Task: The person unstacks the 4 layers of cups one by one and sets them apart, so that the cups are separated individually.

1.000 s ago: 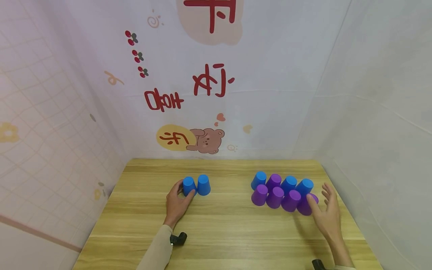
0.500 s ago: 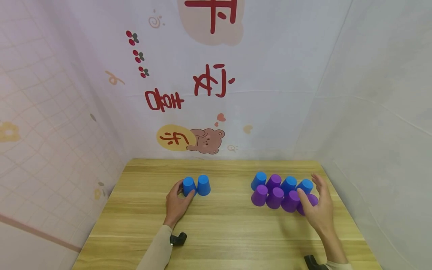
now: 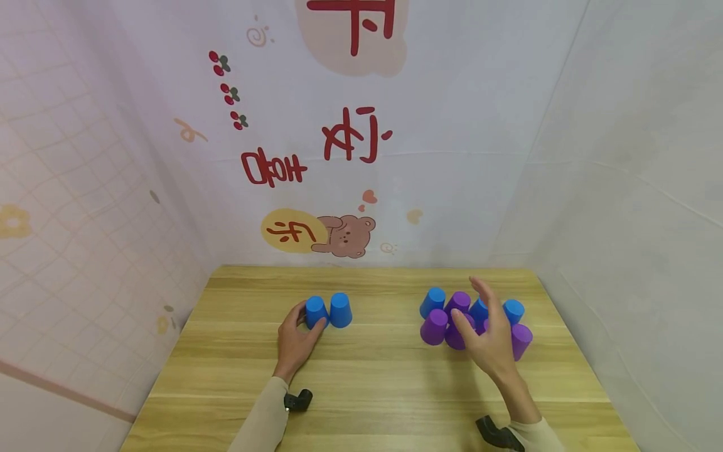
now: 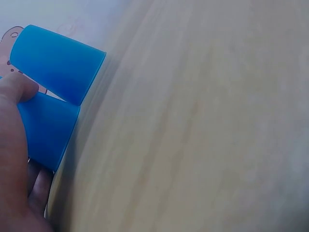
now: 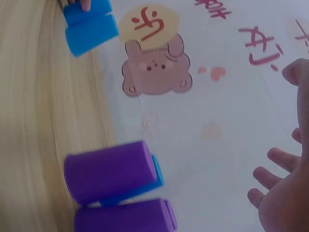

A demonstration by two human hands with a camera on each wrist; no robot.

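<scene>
Two upside-down blue cups stand side by side on the left half of the table. My left hand (image 3: 296, 340) holds the left blue cup (image 3: 315, 309), thumb in front and fingers round its far side; the other blue cup (image 3: 341, 310) stands close to its right. On the right, several upside-down cups form two rows, blue and purple at the back, purple in front. Above them hovers my right hand (image 3: 492, 344), fingers spread and holding nothing. It hides parts of the middle cups. In the right wrist view, a purple cup (image 5: 111, 171) lies apart from the fingers.
The wooden table (image 3: 373, 395) ends at a white printed cloth (image 3: 452, 157) behind, with more cloth at both sides. A blue cup (image 3: 433, 302) and a purple cup (image 3: 433, 328) form the left end of the right-hand group. Bare wood separates the two groups.
My right hand has moved left across the group of cups, from its right end to its middle, uncovering the rightmost purple cup. My left hand and the cups have stayed in place.
</scene>
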